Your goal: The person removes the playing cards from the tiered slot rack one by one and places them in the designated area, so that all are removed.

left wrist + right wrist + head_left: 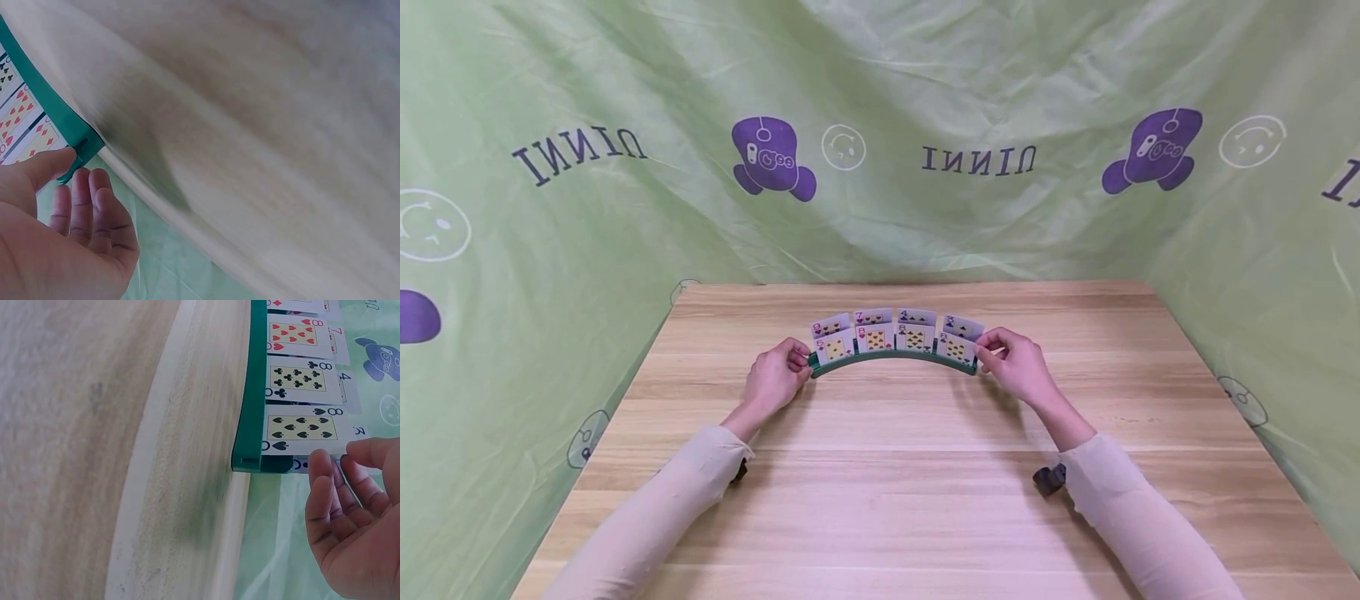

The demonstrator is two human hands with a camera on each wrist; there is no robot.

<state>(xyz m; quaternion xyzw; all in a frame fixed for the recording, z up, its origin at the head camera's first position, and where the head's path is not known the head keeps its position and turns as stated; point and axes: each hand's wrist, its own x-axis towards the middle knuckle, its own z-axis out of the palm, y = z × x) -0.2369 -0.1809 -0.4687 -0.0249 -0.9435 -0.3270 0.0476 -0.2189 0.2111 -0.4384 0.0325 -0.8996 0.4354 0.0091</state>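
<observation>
A curved green card holder (891,355) stands on the table with two rows of upright playing cards. My left hand (772,377) is at its left end; in the left wrist view the thumb (53,165) presses the holder's end, with the other fingers bent close behind. At the right end my right hand (1021,367) pinches the outer edge of the 8 of spades (303,428) between thumb and fingers. Beside that card in the front row are the 8 of clubs (304,380), the 8 of hearts (299,335) and a diamonds card (835,347). Back-row cards are partly hidden.
The holder rests toward the far side of a light wooden table (880,500). Green printed cloth (880,225) hangs behind and on both sides. A small dark device (1048,479) shows beneath my right sleeve, and part of another (740,472) under the left.
</observation>
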